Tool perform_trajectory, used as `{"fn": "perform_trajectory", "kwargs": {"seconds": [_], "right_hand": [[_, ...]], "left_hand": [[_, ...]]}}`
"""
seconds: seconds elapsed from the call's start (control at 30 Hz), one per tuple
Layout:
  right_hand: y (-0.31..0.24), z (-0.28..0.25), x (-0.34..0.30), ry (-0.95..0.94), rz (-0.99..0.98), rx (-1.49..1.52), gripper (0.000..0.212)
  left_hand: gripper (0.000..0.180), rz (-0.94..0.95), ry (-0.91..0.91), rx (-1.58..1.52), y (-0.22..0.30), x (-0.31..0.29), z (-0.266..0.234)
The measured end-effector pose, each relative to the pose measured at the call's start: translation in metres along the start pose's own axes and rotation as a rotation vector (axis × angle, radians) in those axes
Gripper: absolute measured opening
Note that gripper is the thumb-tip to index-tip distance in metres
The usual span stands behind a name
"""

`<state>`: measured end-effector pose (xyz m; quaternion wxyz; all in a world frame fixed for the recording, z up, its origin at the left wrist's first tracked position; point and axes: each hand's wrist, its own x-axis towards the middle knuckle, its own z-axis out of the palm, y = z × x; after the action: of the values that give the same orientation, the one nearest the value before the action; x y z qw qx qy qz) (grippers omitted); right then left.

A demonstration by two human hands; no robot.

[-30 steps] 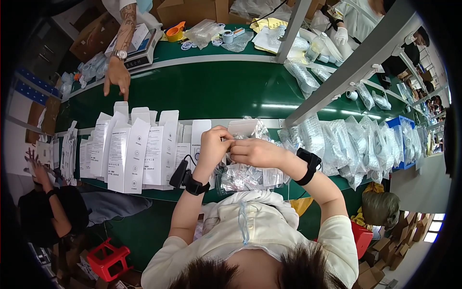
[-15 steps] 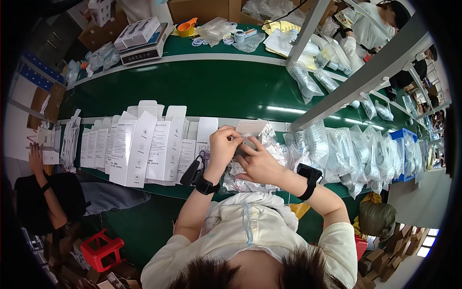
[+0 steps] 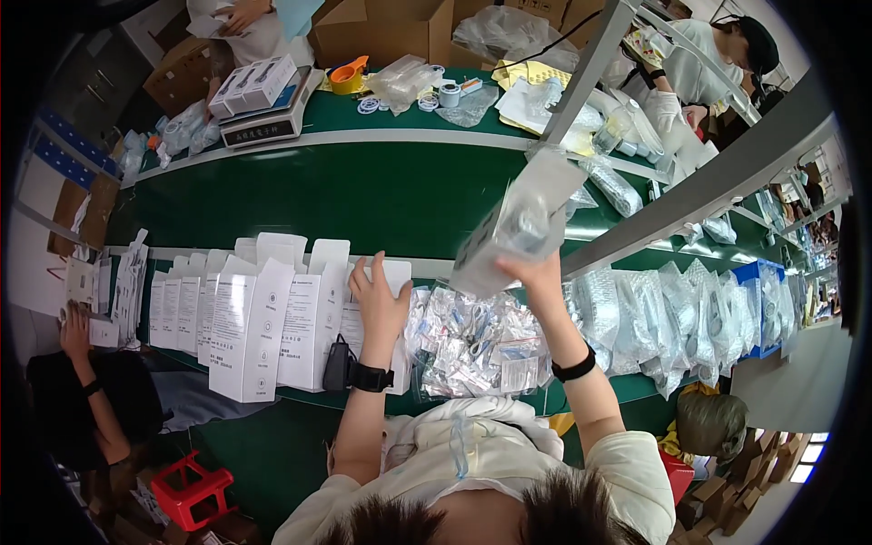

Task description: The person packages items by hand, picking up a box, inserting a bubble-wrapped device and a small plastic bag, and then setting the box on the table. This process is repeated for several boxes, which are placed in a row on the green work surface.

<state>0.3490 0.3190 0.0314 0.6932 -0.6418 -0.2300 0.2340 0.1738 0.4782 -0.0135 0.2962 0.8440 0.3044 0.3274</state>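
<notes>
My right hand (image 3: 534, 272) grips a white carton (image 3: 495, 241) near its lower end. The carton is tilted, its top leaning away to the right, and it is smeared by motion; something pale or see-through shows on its upper part. My left hand (image 3: 380, 298) has its fingers spread and raised, at the right end of a row of standing white cartons (image 3: 243, 318). One upright carton (image 3: 398, 275) is right behind its fingers; whether they touch is hard to tell. Between my forearms lies a heap of small clear packets (image 3: 481, 341) with cables and papers inside.
Bubble-wrapped items (image 3: 645, 309) stand in a row at right, beside a blue bin (image 3: 758, 282). A grey metal post (image 3: 672, 204) slants across the bench. Behind the green belt (image 3: 345, 191) are a scale (image 3: 265, 118) and orange tape dispenser (image 3: 347, 76). Other people work left and far.
My hands, together over the packets before, have parted. The right has raised a carton up and right; the left has moved left to the standing cartons. A person has appeared behind the scale.
</notes>
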Motion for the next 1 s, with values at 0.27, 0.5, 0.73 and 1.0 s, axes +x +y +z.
{"fn": "perform_trajectory", "kwargs": {"seconds": [0.27,0.5,0.73,1.0], "right_hand": [[0.056,0.038,0.162,0.326,-0.311,-0.270,0.106],[0.082,0.030,0.120,0.265,-0.586,-0.666,0.098],[0.041,0.033,0.043,-0.669,0.083,0.337,0.088],[0.075,0.030,-0.013,-1.113,0.335,0.335,0.059]], "left_hand": [[0.089,-0.382,-0.464,0.335,0.006,-0.002,0.018],[0.080,0.033,0.050,0.019,0.045,0.004,-0.035],[0.074,0.460,-0.081,-0.564,0.038,0.000,-0.044],[0.089,0.213,-0.292,-0.751,0.021,-0.024,-0.053]]}}
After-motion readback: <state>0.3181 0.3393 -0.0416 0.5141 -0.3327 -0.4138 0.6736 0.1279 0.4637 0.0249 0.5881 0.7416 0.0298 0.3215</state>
